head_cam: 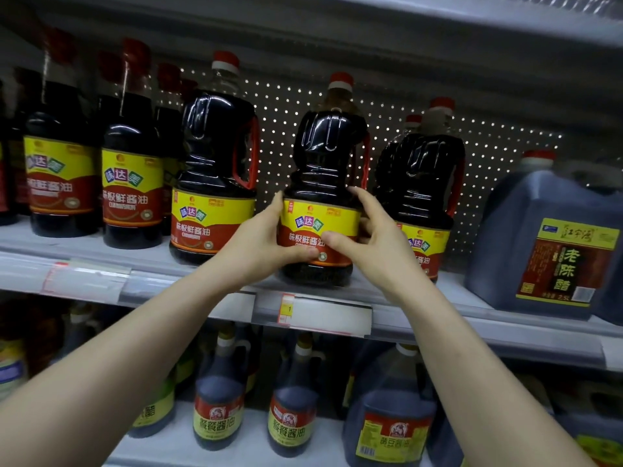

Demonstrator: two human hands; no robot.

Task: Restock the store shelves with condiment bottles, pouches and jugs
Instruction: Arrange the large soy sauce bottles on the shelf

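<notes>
Standing left of the fingers, matching soy bottles (131, 183) line the metal shelf (67, 251). The left hand (259, 244) and right hand (377, 246) clasp the label of a red-capped soy sauce jug (325, 170) from either side, its base at the shelf's front edge. Right of the fingers sit another jug (421, 183) and a grey vinegar jug (553, 251). A perforated back panel (286, 106) runs behind.

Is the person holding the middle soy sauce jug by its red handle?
No, the left hand and the right hand both grip the soy sauce jug at its yellow label, below the red handle.
</notes>
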